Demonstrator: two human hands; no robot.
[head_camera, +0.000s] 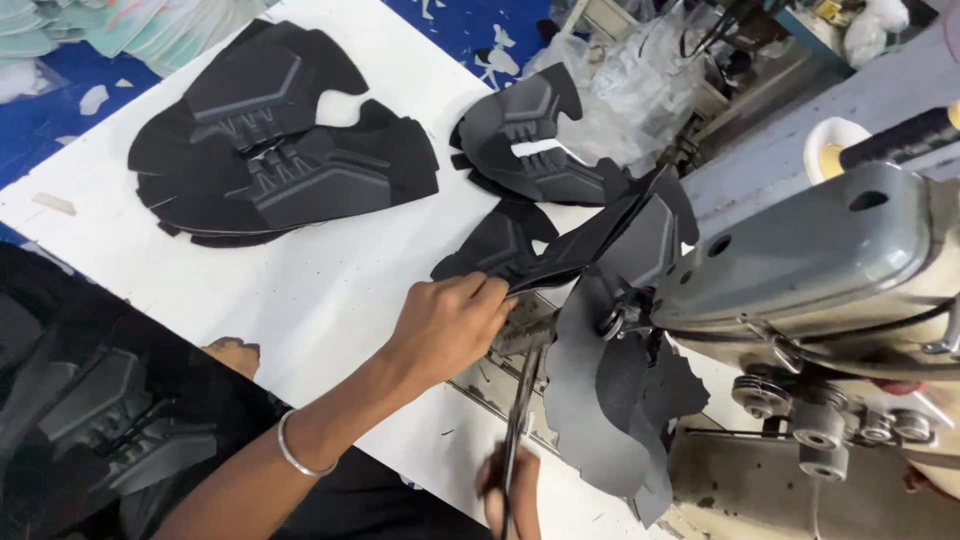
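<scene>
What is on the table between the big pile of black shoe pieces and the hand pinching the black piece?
Nothing: in the head view, only bare white table separates the pile from the left hand.

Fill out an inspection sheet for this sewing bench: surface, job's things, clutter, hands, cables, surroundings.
Surface: white table top, small scraps and marks on it.
Job's things: black shoe upper piece fed at the sewing machine head; dark lining hangs below it; scissors.
Clutter: stack of black uppers at far left, a smaller stack near the machine.
Hands: left hand pinches the upper's edge, metal bangle on that wrist; right hand grips the scissors, mostly out of frame.
Cables: dark leads behind the machine, beside clear plastic bags.
Surroundings: blue floor, pale green cut pieces, more uppers on a dark surface at lower left.
</scene>
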